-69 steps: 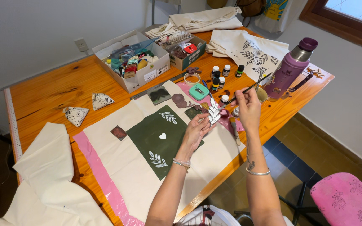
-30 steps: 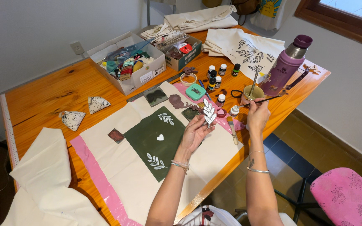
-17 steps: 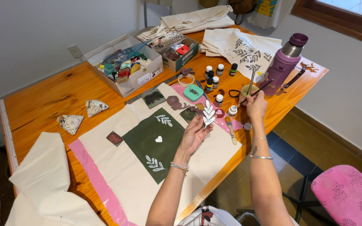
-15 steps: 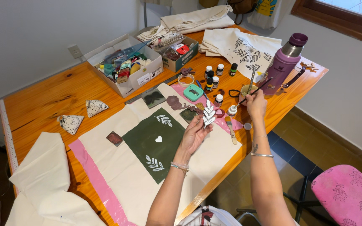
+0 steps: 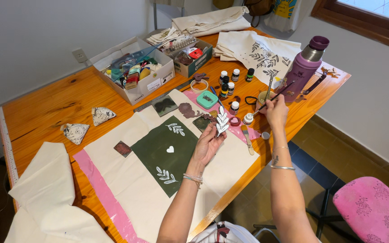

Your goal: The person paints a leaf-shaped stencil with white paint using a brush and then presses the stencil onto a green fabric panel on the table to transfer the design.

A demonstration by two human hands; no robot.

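Note:
My left hand point(image 5: 208, 144) holds up a leaf-shaped stamp point(image 5: 222, 120) coated in white paint, above the right side of a cream cloth point(image 5: 127, 175). On that cloth lies a dark green painted rectangle point(image 5: 165, 153) with white leaf prints and a small white heart. My right hand point(image 5: 276, 111) grips a thin paintbrush point(image 5: 271, 100) whose tip points down toward a small open white paint pot point(image 5: 248, 119). Several little paint bottles point(image 5: 228, 83) stand just beyond both hands.
A purple thermos point(image 5: 305, 67) stands at the table's right corner beside printed cloth point(image 5: 260, 51). Two cardboard boxes of supplies point(image 5: 133, 72) sit at the back. Folded cream fabric point(image 5: 46, 198) lies left. A pink chair point(image 5: 374, 211) is at the lower right.
My left hand lifted the white leaf stamp off the cloth and holds it upright. My right hand moved the brush from the stamp toward the paint pots at the right.

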